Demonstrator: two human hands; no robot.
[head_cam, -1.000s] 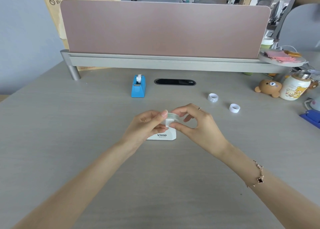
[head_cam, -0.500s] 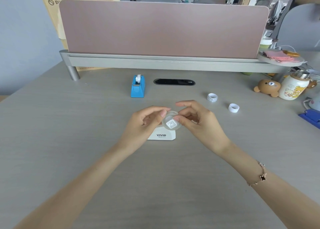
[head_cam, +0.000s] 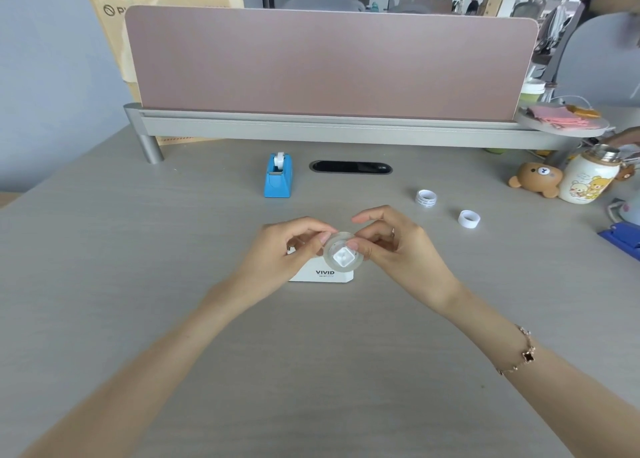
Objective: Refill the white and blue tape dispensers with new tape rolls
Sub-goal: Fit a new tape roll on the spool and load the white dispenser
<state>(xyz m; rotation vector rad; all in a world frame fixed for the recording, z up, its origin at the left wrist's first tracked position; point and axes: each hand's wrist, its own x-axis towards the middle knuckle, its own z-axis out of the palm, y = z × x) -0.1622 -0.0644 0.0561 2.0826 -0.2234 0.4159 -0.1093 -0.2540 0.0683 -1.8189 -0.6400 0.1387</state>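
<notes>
Step in hand: left hand (head_cam: 277, 250) and right hand (head_cam: 398, 250), each grip closed on clear tape roll (head_cam: 343, 255) with white hub, above white dispenser (head_cam: 322, 274). Next, by judgement: seat hub in cradle. Blue dispenser (head_cam: 278, 177) apart.

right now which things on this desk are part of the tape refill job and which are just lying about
Part of the job:
- clear tape roll, held by left hand and right hand
- white dispenser
- blue dispenser
- two small white rings, probably old cores

Lying about:
- bear toy
- bear-print bottle
- pink papers
- blue object at the right edge
</notes>
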